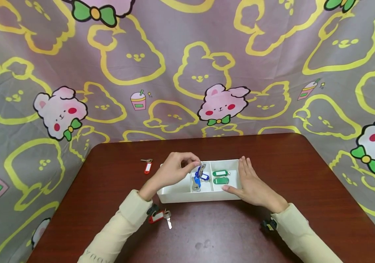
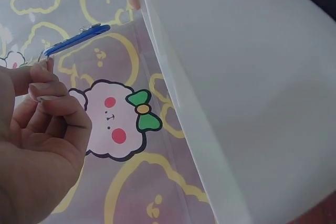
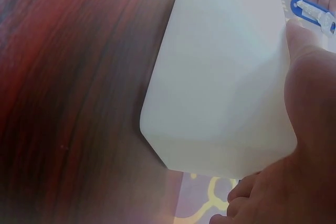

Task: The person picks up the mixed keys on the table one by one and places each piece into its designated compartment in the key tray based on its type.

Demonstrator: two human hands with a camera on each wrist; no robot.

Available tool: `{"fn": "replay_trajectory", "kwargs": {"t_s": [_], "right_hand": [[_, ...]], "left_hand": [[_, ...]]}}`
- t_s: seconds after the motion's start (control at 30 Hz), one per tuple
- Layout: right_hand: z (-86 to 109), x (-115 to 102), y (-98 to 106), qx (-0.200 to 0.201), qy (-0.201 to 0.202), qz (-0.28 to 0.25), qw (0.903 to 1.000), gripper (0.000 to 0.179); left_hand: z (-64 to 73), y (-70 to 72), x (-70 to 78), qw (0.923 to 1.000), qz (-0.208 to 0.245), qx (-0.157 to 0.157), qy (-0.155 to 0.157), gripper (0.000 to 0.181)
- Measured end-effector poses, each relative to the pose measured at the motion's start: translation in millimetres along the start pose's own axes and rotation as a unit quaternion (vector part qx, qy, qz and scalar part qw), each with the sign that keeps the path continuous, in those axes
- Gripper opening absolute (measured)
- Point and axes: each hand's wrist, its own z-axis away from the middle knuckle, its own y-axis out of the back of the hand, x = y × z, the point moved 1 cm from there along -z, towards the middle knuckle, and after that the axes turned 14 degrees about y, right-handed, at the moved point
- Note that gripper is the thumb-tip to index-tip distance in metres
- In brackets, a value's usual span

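Blue key tag is pinched in the fingertips of the left hand, above the middle compartment of the white tray. The right hand, fingers straight, rests at the tray's right edge; beyond it, the brown table stretches wide.

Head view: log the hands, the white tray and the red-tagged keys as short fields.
White tray: three compartments, on table
Left hand: pinching a blue-tagged key, above middle compartment
Right hand: against tray's right end
Right compartment: two green tags
Far red-tagged key: on table, left of tray
Near red-tagged key: on table, before tray's left part
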Motion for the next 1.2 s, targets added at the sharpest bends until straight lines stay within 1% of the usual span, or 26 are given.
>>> {"fn": "replay_trajectory", "kwargs": {"t_s": [0.07,0.2,0.4,0.7,0.97,1.2], "right_hand": [[-0.2,0.5,-0.4,0.002,0.000,0.000,1.0000,0.125],[0.2,0.6,-1.2,0.003,0.000,0.000,1.0000,0.125],[-0.4,-1.3,-0.6,0.009,0.007,0.001,0.9999,0.123],[0.8,-2.5,1.3,0.009,0.006,-0.004,0.9999,0.123],[1.1,-1.5,1.0,0.011,0.007,-0.007,0.9999,0.123],[1.0,-1.5,0.9,0.009,0.006,-0.009,0.9999,0.123]], "left_hand": [[-4.0,-0.3,-0.5,1.0000,0.000,-0.007,-0.001,0.012],[-9.8,-0.7,-1.1,0.9997,0.001,-0.020,0.011,0.014],[-15.8,-1.0,-1.9,0.9993,-0.008,-0.027,0.023,0.015],[-22.8,2.6,-2.7,0.9985,-0.025,-0.043,0.022,0.014],[-30.3,1.6,-3.6,0.9972,-0.035,-0.058,0.030,0.014],[-35.7,1.9,-3.4,0.9960,-0.044,-0.072,0.029,0.016]]}}
